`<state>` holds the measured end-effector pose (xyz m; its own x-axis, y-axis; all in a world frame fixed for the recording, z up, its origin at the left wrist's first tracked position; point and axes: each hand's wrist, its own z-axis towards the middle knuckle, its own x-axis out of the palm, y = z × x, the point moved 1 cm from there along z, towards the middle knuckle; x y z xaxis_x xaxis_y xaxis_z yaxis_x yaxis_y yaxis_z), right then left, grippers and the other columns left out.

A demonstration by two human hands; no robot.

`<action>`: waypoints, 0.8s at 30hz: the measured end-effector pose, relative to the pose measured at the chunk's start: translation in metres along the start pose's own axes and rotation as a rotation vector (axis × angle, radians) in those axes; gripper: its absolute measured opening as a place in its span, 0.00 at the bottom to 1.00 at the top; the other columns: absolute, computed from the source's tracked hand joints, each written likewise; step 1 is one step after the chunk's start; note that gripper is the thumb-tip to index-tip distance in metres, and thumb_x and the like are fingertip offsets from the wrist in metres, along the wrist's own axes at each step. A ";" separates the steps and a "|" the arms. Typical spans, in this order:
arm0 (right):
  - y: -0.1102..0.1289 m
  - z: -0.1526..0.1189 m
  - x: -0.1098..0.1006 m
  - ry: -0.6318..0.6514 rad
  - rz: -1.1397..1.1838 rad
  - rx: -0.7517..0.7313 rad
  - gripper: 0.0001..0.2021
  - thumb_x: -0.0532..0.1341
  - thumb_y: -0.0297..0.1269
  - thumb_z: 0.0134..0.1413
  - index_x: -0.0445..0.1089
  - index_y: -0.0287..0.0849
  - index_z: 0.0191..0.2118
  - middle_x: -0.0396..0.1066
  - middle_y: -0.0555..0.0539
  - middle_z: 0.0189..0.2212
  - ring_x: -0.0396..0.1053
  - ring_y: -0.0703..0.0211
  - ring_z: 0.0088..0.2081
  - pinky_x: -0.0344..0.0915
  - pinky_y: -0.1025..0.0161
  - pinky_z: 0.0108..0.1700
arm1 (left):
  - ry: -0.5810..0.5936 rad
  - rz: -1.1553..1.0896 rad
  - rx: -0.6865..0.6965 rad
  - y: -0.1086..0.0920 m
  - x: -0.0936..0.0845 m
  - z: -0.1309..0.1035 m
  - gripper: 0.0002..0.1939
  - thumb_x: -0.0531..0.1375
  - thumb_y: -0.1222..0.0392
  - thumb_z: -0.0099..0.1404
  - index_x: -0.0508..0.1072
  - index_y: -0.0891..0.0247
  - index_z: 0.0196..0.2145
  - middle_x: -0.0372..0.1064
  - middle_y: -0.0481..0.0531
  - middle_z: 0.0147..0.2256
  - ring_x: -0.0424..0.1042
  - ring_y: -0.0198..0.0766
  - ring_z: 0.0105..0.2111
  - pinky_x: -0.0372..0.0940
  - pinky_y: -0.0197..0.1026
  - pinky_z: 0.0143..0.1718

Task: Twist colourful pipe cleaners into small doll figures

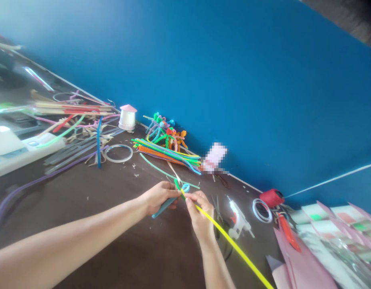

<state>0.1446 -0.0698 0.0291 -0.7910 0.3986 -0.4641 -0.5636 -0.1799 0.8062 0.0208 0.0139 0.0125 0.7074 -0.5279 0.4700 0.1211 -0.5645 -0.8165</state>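
Both hands meet over the dark table, fingertips close together. My left hand (161, 196) is closed on a blue pipe cleaner (164, 207), whose straight end sticks out below the fingers. Pinched in my right hand (201, 208) is a long yellow pipe cleaner (233, 243), which runs down to the lower right edge. A light blue loop (185, 187) and a short green piece (176, 184) rise between the fingertips, where the strands meet. How they are joined is too small to tell.
Behind the hands lie a bundle of coloured pipe cleaners (165, 154) and small twisted figures (170, 134). A white glue gun (240, 218), a red thread spool (272, 198) and red-handled pliers (289, 233) are at the right. A white cup (127, 119) stands by the blue wall (233, 80).
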 end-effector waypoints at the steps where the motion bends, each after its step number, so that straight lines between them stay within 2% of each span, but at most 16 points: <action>1: 0.000 0.001 0.000 -0.007 -0.004 0.007 0.07 0.56 0.33 0.51 0.72 0.44 0.32 0.65 0.48 0.28 0.65 0.59 0.33 0.61 0.64 0.37 | 0.006 -0.003 0.001 0.000 0.000 0.000 0.11 0.64 0.58 0.45 0.67 0.68 0.24 0.63 0.45 0.19 0.61 0.28 0.19 0.61 0.32 0.20; 6: 0.002 0.002 0.000 -0.025 -0.013 0.033 0.07 0.56 0.31 0.50 0.71 0.44 0.31 0.66 0.48 0.27 0.65 0.60 0.33 0.61 0.64 0.37 | 0.015 0.002 -0.001 -0.002 0.001 -0.002 0.12 0.64 0.57 0.44 0.67 0.68 0.23 0.63 0.45 0.19 0.61 0.28 0.19 0.61 0.31 0.20; 17: 0.001 0.000 0.003 -0.012 -0.012 0.037 0.08 0.56 0.31 0.49 0.73 0.44 0.32 0.66 0.48 0.28 0.65 0.60 0.32 0.61 0.65 0.36 | -0.083 -0.051 -0.001 0.002 0.001 -0.001 0.07 0.61 0.62 0.48 0.67 0.67 0.24 0.63 0.45 0.18 0.62 0.28 0.17 0.62 0.32 0.18; 20: 0.000 0.000 0.002 0.002 0.056 0.078 0.07 0.57 0.32 0.48 0.73 0.43 0.32 0.67 0.49 0.28 0.65 0.61 0.32 0.61 0.65 0.35 | -0.057 -0.120 -0.027 0.003 0.000 -0.001 0.06 0.60 0.63 0.49 0.67 0.68 0.24 0.63 0.46 0.18 0.62 0.29 0.17 0.62 0.32 0.18; 24: -0.007 0.001 0.004 -0.014 0.284 0.205 0.05 0.61 0.36 0.45 0.72 0.42 0.29 0.67 0.50 0.25 0.64 0.62 0.30 0.59 0.66 0.33 | 0.030 -0.201 -0.043 0.004 -0.002 0.000 0.05 0.60 0.64 0.49 0.67 0.68 0.24 0.63 0.47 0.18 0.62 0.29 0.17 0.62 0.33 0.19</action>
<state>0.1453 -0.0661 0.0215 -0.9055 0.3709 -0.2064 -0.2605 -0.1018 0.9601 0.0198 0.0125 0.0082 0.6512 -0.4200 0.6321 0.2274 -0.6867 -0.6905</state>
